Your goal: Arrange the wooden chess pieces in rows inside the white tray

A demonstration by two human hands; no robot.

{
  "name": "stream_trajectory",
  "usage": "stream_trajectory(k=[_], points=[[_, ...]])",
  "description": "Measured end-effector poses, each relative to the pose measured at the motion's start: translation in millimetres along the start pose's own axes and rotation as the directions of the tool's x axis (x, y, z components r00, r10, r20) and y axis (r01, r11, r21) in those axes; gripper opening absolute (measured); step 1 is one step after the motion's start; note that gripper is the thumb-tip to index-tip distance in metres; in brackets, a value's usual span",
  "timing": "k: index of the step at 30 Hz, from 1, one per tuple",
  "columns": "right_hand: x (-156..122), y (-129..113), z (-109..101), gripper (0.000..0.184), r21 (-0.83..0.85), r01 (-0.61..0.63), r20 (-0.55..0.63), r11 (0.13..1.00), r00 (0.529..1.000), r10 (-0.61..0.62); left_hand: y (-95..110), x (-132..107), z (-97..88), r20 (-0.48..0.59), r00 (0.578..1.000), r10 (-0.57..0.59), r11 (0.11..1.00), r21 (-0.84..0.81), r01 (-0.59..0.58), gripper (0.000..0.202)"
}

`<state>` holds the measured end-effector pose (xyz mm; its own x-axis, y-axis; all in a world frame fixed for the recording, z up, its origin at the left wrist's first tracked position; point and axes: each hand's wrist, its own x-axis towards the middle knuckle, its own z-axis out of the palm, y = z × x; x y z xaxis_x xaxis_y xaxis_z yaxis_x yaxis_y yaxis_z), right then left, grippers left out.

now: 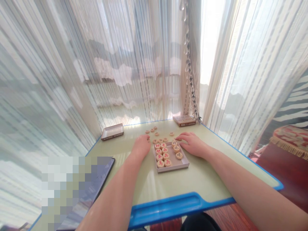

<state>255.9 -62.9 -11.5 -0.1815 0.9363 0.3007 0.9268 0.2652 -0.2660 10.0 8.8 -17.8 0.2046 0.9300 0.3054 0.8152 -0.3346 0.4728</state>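
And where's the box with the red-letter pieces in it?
In the head view, the box sits on the pale green table, between the left hand and the right hand, with loose pieces just past its far edge.

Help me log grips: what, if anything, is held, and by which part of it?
Left hand: apparently a round piece, gripped part unclear. Right hand: cannot be told.

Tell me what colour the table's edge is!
Blue. The table's edge shows best in the head view, along the front.
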Motion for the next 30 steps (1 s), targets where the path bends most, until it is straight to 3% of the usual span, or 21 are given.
stream_trajectory(k=[3, 9, 15, 19, 30], points=[[0.4, 0.7, 1.1, 0.033, 0.003, 0.004, -0.001, 1.000, 1.000, -0.004, 2.7, -2.3, -0.7, 0.063, 0.998, -0.014, 0.994, 0.105, 0.008, 0.036], [0.1, 1.8, 2.0, 0.032, 0.019, 0.017, -0.019, 1.000, 1.000, -0.017, 7.7, -4.6, -4.3, 0.047, 0.998, 0.042, 0.987, 0.152, -0.049, 0.025], [-0.3, -1.1, 1.8, 0.031, 0.052, 0.011, -0.042, 0.999, 0.999, -0.009, 12.6, -4.7, -4.3, -0.040, 0.995, 0.089, 0.996, 0.030, -0.088, 0.028], [0.0, -2.7, 2.7, 0.030, 0.083, 0.012, -0.057, 0.996, 0.998, -0.007, 17.7, -6.4, -3.6, -0.010, 0.988, 0.152, 0.987, -0.055, -0.152, 0.029], [-0.5, -4.1, 0.3, 0.029, 0.100, 0.013, -0.044, 0.995, 0.999, -0.009, 22.6, -9.0, -6.8, -0.072, 0.975, 0.210, 0.975, -0.053, -0.214, 0.022]])
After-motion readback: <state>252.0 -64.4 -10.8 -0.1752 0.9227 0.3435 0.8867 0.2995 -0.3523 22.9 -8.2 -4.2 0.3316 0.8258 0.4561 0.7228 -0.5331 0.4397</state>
